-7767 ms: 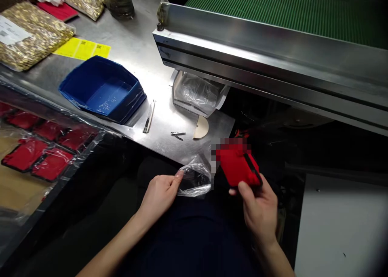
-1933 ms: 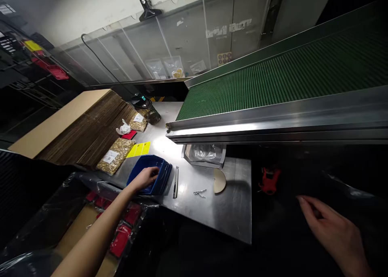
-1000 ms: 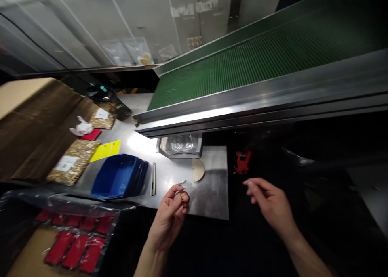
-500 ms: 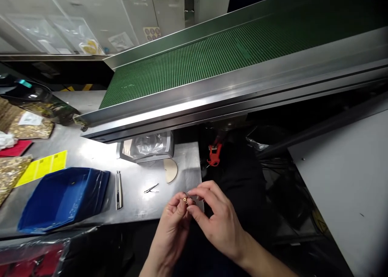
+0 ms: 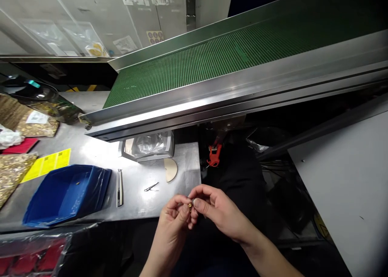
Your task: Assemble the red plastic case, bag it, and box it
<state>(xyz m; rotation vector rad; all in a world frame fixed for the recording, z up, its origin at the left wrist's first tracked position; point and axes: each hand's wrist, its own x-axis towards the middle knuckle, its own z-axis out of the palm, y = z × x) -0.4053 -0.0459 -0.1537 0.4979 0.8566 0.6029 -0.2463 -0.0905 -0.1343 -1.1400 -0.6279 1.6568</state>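
My left hand (image 5: 174, 220) is closed, with a small brass ring-shaped part (image 5: 190, 205) pinched at its fingertips. My right hand (image 5: 222, 212) meets it there, thumb and forefinger pressed together right beside the brass part; whatever lies between them is too small to make out. Both hands are just off the front right corner of the metal table (image 5: 136, 204). Nearby on the tabletop lie a small pair of tweezers or snips (image 5: 150, 187), a beige half-round piece (image 5: 171, 170) and a slim knife-like tool (image 5: 120, 188).
A blue bin (image 5: 63, 200) stands to the left, beside a yellow sheet (image 5: 45, 166) and bags of brass-coloured parts (image 5: 13, 170). A green conveyor belt (image 5: 182, 67) slopes across behind the table. Under it sit a clear-topped box (image 5: 151, 145) and an orange-red tool (image 5: 214, 155).
My right thumb and fingers have closed in from apart to a pinch at the brass part. Both hands have shifted slightly; the camera view has moved a little.
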